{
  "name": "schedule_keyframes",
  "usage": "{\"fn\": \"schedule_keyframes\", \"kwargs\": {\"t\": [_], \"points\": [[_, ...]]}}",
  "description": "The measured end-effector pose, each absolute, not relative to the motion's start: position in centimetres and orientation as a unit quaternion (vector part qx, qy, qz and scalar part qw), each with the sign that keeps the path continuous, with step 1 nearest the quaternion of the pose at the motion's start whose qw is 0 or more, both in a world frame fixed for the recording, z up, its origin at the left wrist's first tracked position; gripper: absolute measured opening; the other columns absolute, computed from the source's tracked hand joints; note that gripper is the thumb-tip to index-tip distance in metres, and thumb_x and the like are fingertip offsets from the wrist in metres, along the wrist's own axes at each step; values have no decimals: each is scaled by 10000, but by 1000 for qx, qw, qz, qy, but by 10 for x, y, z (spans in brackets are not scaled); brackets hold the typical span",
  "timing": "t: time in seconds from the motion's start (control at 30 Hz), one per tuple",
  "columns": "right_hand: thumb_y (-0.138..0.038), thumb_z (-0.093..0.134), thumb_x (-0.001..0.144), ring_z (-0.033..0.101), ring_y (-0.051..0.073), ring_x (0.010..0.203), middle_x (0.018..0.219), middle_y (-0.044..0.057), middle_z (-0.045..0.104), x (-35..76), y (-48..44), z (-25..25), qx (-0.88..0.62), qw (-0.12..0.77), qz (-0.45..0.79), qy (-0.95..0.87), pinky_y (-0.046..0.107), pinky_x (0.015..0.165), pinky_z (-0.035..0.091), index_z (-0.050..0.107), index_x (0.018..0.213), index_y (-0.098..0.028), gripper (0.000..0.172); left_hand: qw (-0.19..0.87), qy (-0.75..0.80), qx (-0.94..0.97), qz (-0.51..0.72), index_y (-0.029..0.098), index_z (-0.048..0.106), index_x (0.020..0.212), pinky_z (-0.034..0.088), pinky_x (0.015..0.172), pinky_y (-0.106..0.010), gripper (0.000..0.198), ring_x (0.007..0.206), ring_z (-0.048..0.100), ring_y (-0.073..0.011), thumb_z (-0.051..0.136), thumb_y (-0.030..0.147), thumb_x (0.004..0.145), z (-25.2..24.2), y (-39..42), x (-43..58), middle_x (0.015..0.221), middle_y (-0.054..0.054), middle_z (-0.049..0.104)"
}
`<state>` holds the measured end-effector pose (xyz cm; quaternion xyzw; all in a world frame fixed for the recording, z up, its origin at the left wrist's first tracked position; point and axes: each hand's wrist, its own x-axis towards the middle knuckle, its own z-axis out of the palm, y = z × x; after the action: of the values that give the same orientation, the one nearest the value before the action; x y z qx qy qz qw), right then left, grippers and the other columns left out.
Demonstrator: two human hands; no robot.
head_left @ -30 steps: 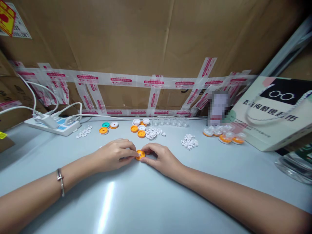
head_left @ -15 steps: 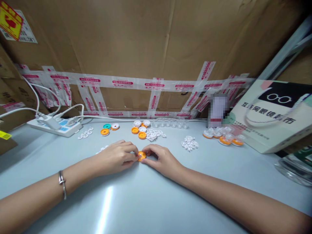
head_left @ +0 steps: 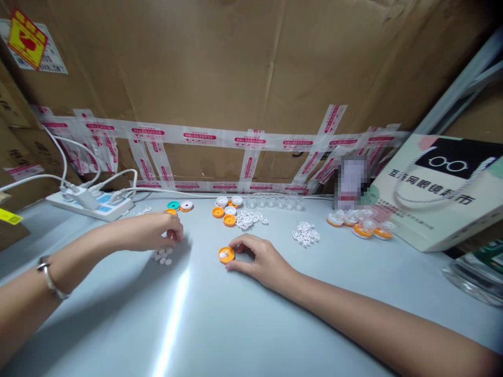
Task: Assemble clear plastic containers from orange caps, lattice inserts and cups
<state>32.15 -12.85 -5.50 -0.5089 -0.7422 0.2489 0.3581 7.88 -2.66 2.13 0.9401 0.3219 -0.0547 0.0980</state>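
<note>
My right hand [head_left: 262, 257] rests on the grey table [head_left: 243, 319] with its fingertips curled against a small orange round cap [head_left: 227, 254] that has a white piece in its middle. My left hand [head_left: 151, 230] hovers to the left, fingers bent and pinched downward over a small cluster of tiny white pieces [head_left: 162, 256]. Whether the fingertips hold one of them is hidden. A metal bracelet [head_left: 49, 276] is on my left wrist.
Farther back lie orange, white and teal caps [head_left: 225, 208], heaps of white pieces [head_left: 305, 233], clear cups [head_left: 275, 201] and assembled orange parts [head_left: 361, 225]. A power strip [head_left: 90, 203] with cables sits left, a paper bag [head_left: 440, 193] right, taped cardboard behind.
My left hand let go of the orange cap and moved left to the small white pieces. My right hand stayed by the cap. The camera tilted slightly.
</note>
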Motion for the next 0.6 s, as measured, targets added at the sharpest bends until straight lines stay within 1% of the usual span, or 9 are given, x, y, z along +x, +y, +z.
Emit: {"fn": "schedule_keyframes", "kwargs": {"t": [0.13,0.27,0.4,0.47,0.6], "points": [[-255,751,662,578,143,769,828,15,634,322,-128,-56,-501,367,246,-744,256,709,458,604,860,-176,259,122,344,925,-109,230,687,733,411,568,-202,186,684,617,-174,546,118,688,26,-31,79,733,-9,673],[-267,755,655,582,144,764,830,13,638,322,-129,-57,-499,370,241,-746,263,708,466,598,858,-185,270,139,346,921,-116,199,644,676,374,499,-197,155,603,591,-163,530,97,654,23,-33,84,678,-9,647],[-306,743,667,597,151,771,838,19,640,322,-131,-56,-504,387,247,-731,268,703,478,602,886,-188,286,144,347,920,-116,186,617,672,380,503,-200,143,593,572,-151,512,88,678,23,-33,85,674,-9,635],[-329,702,713,604,152,777,842,24,642,323,-131,-55,-505,420,242,-714,270,704,486,608,894,-191,246,147,330,930,-66,187,617,705,404,541,-201,129,624,573,-141,514,111,720,23,-36,89,709,-6,640],[-308,642,775,613,151,763,805,31,656,324,-132,-55,-451,484,194,-724,278,716,496,624,875,-191,156,195,272,931,143,175,620,748,447,592,-203,103,654,579,-122,534,212,793,14,-57,111,735,-3,662]]}}
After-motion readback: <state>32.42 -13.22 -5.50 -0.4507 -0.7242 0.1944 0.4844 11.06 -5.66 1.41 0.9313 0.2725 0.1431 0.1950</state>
